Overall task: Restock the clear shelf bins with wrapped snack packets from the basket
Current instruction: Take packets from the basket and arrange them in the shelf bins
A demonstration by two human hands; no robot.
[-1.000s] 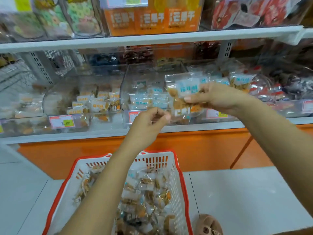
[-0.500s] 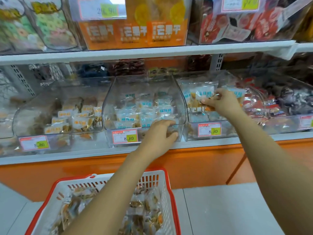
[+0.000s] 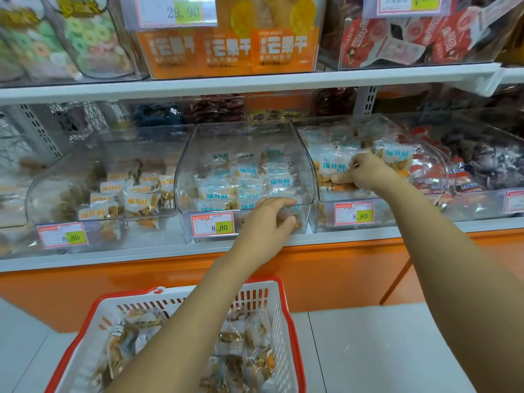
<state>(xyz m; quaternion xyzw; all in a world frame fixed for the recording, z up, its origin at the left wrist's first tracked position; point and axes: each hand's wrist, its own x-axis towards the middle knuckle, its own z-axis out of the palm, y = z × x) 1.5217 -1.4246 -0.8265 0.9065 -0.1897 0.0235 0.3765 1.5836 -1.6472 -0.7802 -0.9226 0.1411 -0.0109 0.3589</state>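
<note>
The right hand (image 3: 365,173) has moved from open air in front of the shelf into the right bin (image 3: 323,222). It is now grasping a small bundle of snack packets (image 3: 333,165), with the fingers curled round their near edge. The bundle sits just outboard of the fingertips, among the stock already in that bin, and has not yet been let go. The left hand (image 3: 266,222) has risen from above the basket (image 3: 124,296) to the front wall of the middle bin (image 3: 246,137), beside and below the right-hand grasp. Its fingers lie along the clear wall with the thumb beneath. Whether it holds a packet cannot be determined. Judgement: the delivery stroke is complete and the step in hand is release of the bundle into the right bin. The basket, well below both hands, holds many more packets, so restocking is far from finished. Further transfer cycles are required.
</note>
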